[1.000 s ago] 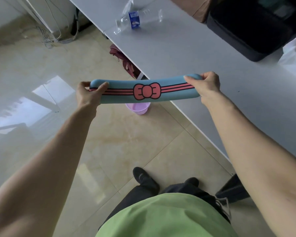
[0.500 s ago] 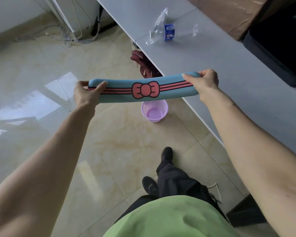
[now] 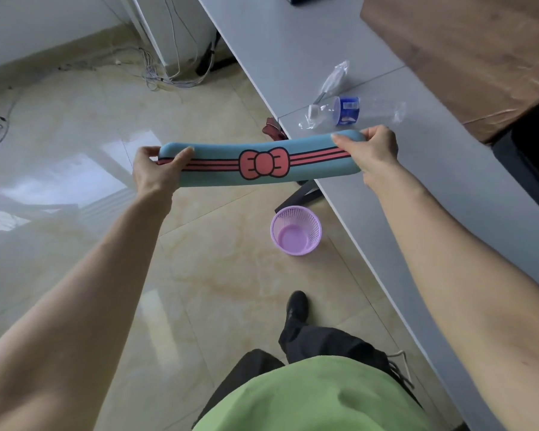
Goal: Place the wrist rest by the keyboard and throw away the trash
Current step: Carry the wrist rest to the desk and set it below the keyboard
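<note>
I hold a long blue wrist rest point(image 3: 227, 157) with a pink bow and stripes level in the air, beside the grey desk's edge. My left hand point(image 3: 157, 171) grips its left end and my right hand point(image 3: 372, 150) grips its right end. Just beyond it on the grey desk point(image 3: 433, 188) lies clear plastic wrapping point(image 3: 330, 91) with a blue label point(image 3: 346, 111). A small purple mesh bin point(image 3: 295, 230) stands on the floor below, close to the desk. No keyboard shows in view.
A brown wooden board point(image 3: 467, 51) lies on the desk at the far right, with a dark object point(image 3: 535, 157) beside it. Loose cables point(image 3: 156, 70) trail on the tiled floor at the back. My legs and a black shoe point(image 3: 296, 306) are below.
The view has shifted: the desk, wrapping and purple bin have slid right and down in the frame. The bin, half hidden behind the wrist rest before, is fully visible. Both hands keep their grip.
</note>
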